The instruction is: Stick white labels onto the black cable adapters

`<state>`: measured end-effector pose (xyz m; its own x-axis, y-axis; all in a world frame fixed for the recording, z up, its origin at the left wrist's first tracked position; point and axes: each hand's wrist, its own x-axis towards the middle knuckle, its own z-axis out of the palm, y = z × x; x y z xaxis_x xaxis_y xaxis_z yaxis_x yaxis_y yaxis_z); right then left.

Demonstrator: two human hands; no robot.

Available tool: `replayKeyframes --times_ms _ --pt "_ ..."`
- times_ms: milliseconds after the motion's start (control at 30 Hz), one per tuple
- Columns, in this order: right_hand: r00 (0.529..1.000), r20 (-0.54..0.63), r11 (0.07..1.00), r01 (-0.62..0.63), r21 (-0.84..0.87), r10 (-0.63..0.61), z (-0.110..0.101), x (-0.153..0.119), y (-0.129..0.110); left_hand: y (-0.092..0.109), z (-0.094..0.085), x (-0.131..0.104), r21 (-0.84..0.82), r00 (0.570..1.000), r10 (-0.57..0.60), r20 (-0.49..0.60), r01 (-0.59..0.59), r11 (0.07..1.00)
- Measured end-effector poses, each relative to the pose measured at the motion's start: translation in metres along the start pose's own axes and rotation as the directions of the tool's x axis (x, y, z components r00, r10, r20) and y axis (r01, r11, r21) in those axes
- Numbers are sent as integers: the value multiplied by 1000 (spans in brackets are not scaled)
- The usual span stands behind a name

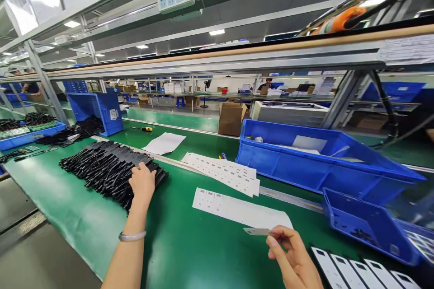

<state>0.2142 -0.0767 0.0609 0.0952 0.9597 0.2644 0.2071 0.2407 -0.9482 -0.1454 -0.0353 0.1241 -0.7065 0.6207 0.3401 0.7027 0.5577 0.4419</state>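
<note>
My left hand (142,181) reaches onto the right end of a long row of black cabled devices (105,167). Its fingers curl down over one flat black piece; the fingertips are partly hidden. My right hand (291,253) pinches a small, thin pale label (257,231) by one end, between thumb and fingers. Just behind that label lies a white sticker sheet (237,210), with printed labels left only at its left end. Further back, several fuller label sheets (222,171) overlap. At the lower right, white-faced black devices (349,271) lie side by side.
A large blue bin (281,167) stands at the back right, a smaller blue bin (366,230) with small dark parts before it. A blue crate (113,119) lies on its side at the back left. Also there: a blank paper (164,143), a screwdriver (147,129) and a cardboard box (231,119).
</note>
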Motion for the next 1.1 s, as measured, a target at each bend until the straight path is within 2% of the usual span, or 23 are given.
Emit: replayKeyframes --times_ms 67,133,200,233,300,333,400,500,567,633,733,833,1100 --pt "999 23 999 33 4 -33 -4 4 2 10 -4 -5 -122 995 70 66 -62 991" --pt "996 60 998 59 15 -60 -8 8 5 24 -5 -14 -281 972 152 177 -98 955" --pt "995 73 997 64 53 -68 -11 11 7 40 -1 -29 -459 903 250 350 -67 886" --pt "996 69 995 56 82 -62 -12 12 7 49 3 -40 -541 841 304 448 -16 841" --pt "998 62 988 21 153 -30 -12 14 7 64 13 -67 -656 676 409 613 147 740" --pt "998 64 982 -4 187 -8 -12 14 6 71 18 -82 -681 592 451 668 241 692" --pt "996 81 970 -58 237 39 -13 14 5 80 28 -113 -678 458 506 731 405 613" --pt "993 94 962 -98 254 77 -15 14 2 86 38 -150 -609 306 548 779 580 542" --pt "992 98 963 -107 249 84 -16 12 0 85 39 -165 -546 212 575 790 669 504" --pt "991 100 964 -115 239 94 -16 11 -2 84 37 -174 -504 138 610 780 716 483" --pt "991 92 971 -113 208 96 -14 10 -4 84 32 -180 -483 59 655 753 725 491" --pt "991 95 978 -105 181 89 -12 8 -3 85 30 -186 -457 -2 675 738 734 502" --pt "988 124 983 -109 147 91 -7 2 -2 84 30 -192 -400 -76 680 730 758 515"
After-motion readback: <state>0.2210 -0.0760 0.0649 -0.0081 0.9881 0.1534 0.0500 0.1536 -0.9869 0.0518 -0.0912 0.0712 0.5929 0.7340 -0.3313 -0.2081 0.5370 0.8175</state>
